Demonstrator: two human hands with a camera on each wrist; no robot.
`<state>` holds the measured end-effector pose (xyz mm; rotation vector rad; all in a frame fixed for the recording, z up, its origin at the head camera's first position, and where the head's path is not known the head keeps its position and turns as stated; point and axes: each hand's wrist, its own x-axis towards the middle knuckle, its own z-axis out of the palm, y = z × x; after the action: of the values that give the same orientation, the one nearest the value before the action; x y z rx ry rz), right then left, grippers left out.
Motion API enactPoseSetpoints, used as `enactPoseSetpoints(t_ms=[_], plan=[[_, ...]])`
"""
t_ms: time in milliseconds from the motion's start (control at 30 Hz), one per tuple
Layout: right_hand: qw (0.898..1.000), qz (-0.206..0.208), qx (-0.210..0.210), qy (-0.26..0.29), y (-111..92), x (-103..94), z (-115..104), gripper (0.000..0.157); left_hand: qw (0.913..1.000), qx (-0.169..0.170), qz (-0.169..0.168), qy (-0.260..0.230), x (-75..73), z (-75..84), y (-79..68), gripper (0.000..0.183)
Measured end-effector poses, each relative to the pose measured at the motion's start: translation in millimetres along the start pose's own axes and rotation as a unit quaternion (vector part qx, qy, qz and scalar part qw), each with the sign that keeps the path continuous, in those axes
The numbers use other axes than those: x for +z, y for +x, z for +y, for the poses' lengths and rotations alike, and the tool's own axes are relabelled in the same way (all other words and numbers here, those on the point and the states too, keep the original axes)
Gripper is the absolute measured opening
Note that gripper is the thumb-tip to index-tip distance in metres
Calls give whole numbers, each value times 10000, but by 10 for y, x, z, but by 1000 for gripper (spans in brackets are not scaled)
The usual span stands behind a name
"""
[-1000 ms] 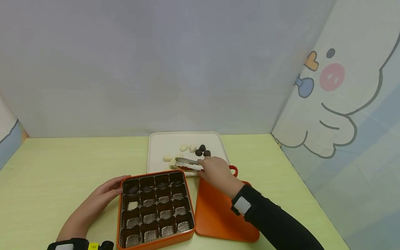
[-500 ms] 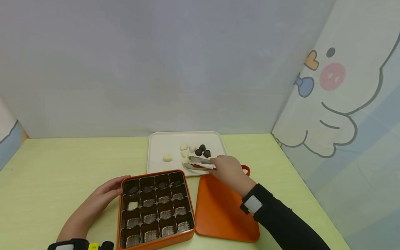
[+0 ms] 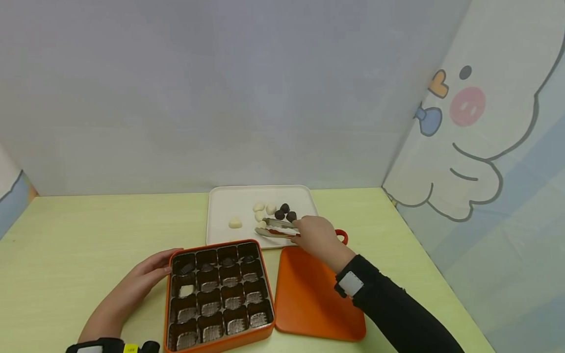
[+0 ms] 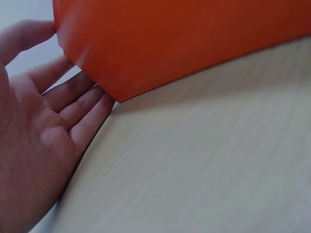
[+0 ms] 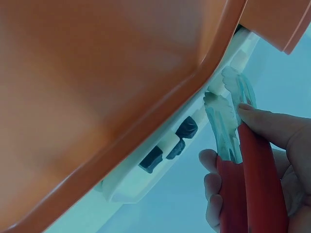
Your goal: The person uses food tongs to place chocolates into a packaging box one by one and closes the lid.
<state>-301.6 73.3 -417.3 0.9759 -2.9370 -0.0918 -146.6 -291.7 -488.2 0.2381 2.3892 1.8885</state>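
Observation:
Beside the back left corner of an orange box (image 3: 247, 335), my left hand (image 3: 147, 272) touches it with fairly straight fingers; the left wrist view shows the fingertips and thumb against the orange wall (image 4: 184, 39). A dark compartment insert fills the box. One compartment holds a white piece (image 3: 186, 290), and dark pieces show in the back row. My right hand (image 3: 320, 238) grips red-handled tongs (image 5: 262, 179) over the white tray (image 3: 220, 203). The tongs' tips stand apart around a small white piece (image 3: 261, 224); whether they pinch it I cannot tell.
On the tray lie more white pieces (image 3: 258, 207), a separate white piece (image 3: 236, 223) at left, and several dark pieces (image 3: 285, 215). An orange lid (image 3: 318, 299) lies right of the box, under my right forearm. A grey wall (image 3: 220, 98) stands behind the table.
The tongs have moved right across the tray, then slightly back left, and white pieces near their tips have shifted right. My left hand and the box have stayed put.

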Motion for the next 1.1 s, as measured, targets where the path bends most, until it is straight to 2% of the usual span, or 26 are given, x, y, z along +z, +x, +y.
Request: enactPoseSetpoints(t_ms=[200,400,500,667,900,1100], plan=[[9999,151,22,-75,-2,-17,-38,41,10000,-55,1,11,3,6,6,41],[9975,668,-244,4,-66,-201,-137,42,9999,-21,4,119,0,-2,12,40],[9960,784,-370,209,-100,-287,-200,45,9999,-6,4,128,0,-1,13,41],[9941,703,-690,464,-162,-391,-330,45,9999,-11,2,126,-2,8,13,42],[9879,629,-1377,333,-263,-402,-530,42,9999,-50,25,97,-1,16,6,41],[9832,495,-1720,352,-357,-404,-665,46,9999,-59,19,120,0,11,10,41]])
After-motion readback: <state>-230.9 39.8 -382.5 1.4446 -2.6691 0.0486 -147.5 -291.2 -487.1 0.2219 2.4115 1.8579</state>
